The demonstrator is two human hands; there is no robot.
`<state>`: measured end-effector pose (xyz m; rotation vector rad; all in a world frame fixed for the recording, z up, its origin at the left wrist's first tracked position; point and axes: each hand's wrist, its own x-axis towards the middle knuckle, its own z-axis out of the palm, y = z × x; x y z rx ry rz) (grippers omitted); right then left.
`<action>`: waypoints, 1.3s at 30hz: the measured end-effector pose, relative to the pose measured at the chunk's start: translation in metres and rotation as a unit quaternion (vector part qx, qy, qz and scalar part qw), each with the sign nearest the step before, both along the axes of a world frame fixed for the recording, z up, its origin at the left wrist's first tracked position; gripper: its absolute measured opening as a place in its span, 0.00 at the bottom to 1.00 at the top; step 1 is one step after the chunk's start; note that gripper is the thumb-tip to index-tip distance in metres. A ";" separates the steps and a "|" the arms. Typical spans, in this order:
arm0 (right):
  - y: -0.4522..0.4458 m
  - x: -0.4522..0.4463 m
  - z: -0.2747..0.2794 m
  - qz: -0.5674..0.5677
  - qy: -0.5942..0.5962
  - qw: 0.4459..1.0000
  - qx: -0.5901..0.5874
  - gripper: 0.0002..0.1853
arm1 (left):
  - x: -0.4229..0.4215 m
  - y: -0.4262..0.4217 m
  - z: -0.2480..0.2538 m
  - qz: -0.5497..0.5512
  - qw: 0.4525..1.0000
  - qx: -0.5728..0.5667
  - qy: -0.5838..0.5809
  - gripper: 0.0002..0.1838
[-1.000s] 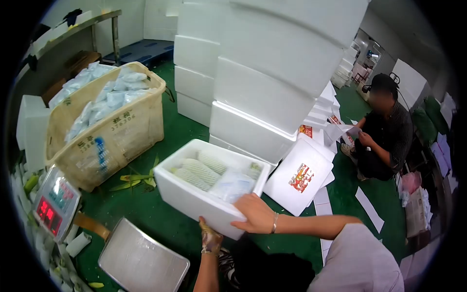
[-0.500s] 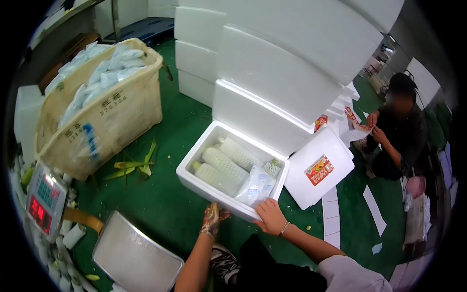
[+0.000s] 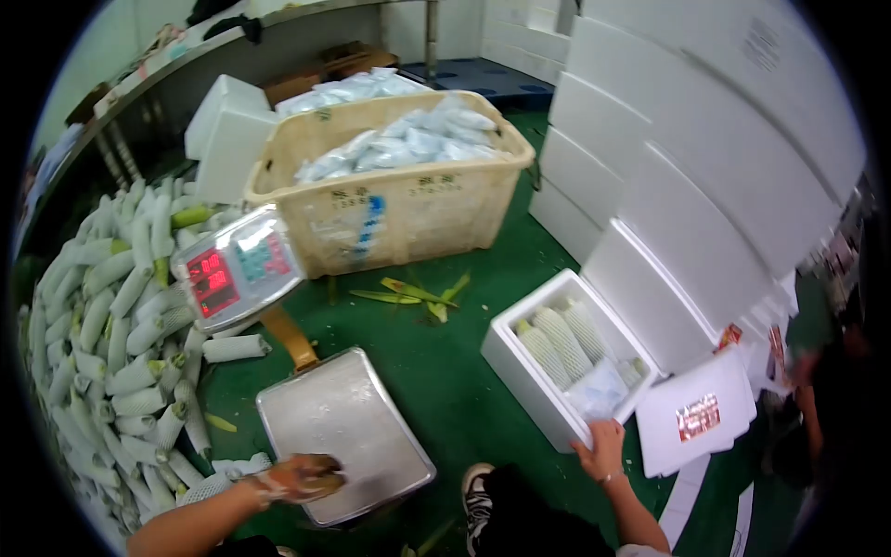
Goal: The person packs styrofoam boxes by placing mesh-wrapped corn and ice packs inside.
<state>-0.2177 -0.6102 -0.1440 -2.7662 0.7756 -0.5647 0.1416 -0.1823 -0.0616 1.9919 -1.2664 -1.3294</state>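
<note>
My right hand [image 3: 601,449] grips the near corner of a white foam box [image 3: 531,395] on the floor, fingers over its rim. Inside lie several long pale pieces in foam net sleeves [image 3: 561,345], which look like ears of corn, and a clear, whitish plastic bag [image 3: 597,390]. My left hand [image 3: 302,478], in a stained thin glove, is over the near left part of the metal scale platform [image 3: 348,432]. Its fingers point right, somewhat blurred, and nothing shows in them. A red-lit scale display [image 3: 227,274] stands behind the platform.
A heap of net-sleeved pieces [image 3: 121,325] fills the left side. Behind the scale is a cream tub [image 3: 399,218] of bagged packs. White foam boxes [image 3: 705,158] are stacked at right, with labelled lids [image 3: 696,418] near a crouching person [image 3: 840,390]. Husk leaves [image 3: 418,295] lie on the green floor.
The view has swung left, bringing the scale and heap further in. My left hand has left the foam box's front and moved over the scale platform; my right hand still grips the box.
</note>
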 end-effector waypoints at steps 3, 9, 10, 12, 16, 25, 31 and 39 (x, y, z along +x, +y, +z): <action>0.013 -0.006 -0.009 -0.046 -0.007 0.999 0.014 0.23 | 0.014 0.110 0.064 0.370 0.915 -0.083 0.137 0.22; 0.011 -0.001 -0.013 -0.040 0.044 0.998 0.003 0.24 | -0.027 0.335 0.027 0.577 0.711 0.080 -0.394 0.16; 0.010 -0.003 -0.019 -0.046 0.051 0.998 -0.012 0.25 | -0.043 0.349 0.017 0.588 0.695 0.099 -0.401 0.16; 0.006 -0.004 -0.025 -0.060 0.114 0.991 -0.029 0.30 | -0.071 0.361 -0.009 0.596 0.694 0.101 -0.392 0.15; 0.041 0.057 0.042 -0.041 0.119 0.992 0.006 0.34 | -0.133 0.344 -0.063 0.572 0.734 0.062 -0.361 0.15; 0.180 0.264 0.154 0.480 0.351 0.803 -0.037 0.18 | -0.264 0.356 -0.147 0.565 0.751 0.019 -0.341 0.14; 0.373 0.333 0.109 0.680 0.350 0.644 -0.017 0.20 | -0.292 0.357 -0.204 0.799 0.560 0.063 -0.209 0.12; 0.660 0.390 -0.040 0.688 0.112 0.717 -0.013 0.38 | -0.291 0.344 -0.235 0.860 0.234 -0.440 0.108 0.20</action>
